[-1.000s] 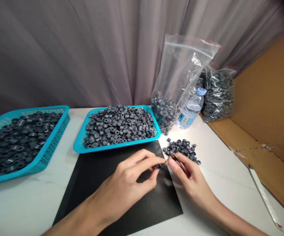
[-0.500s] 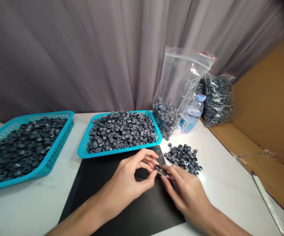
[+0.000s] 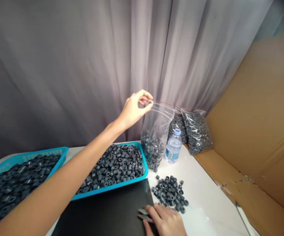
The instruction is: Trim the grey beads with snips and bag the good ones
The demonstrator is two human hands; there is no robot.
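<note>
My left hand [image 3: 135, 106] is stretched out to the mouth of a clear zip bag [image 3: 158, 119], its thumb and fingers pinched at the bag's top left corner. Grey ring-shaped pieces fill the lower part of this upright bag. At the bottom of the view, my right hand [image 3: 165, 221] is closed around a small pair of nippers [image 3: 144, 214]; the short metal jaws point left and the handles are hidden in the palm. Just beyond it, a loose pile of grey rings [image 3: 170, 191] lies on the white table, beside a black mat [image 3: 107, 209].
Two teal baskets, one in the middle [image 3: 122, 182] and one at the left [image 3: 33, 153], hold many grey rings. A water bottle [image 3: 173, 147] stands right of the zip bag, with filled bags [image 3: 197, 132] behind it. A cardboard box [image 3: 250, 131] borders the right side.
My left hand has left the mat, where it held a small dark ring, and risen to the zip bag's mouth. My right hand stays low with the nippers. The view has tilted up.
</note>
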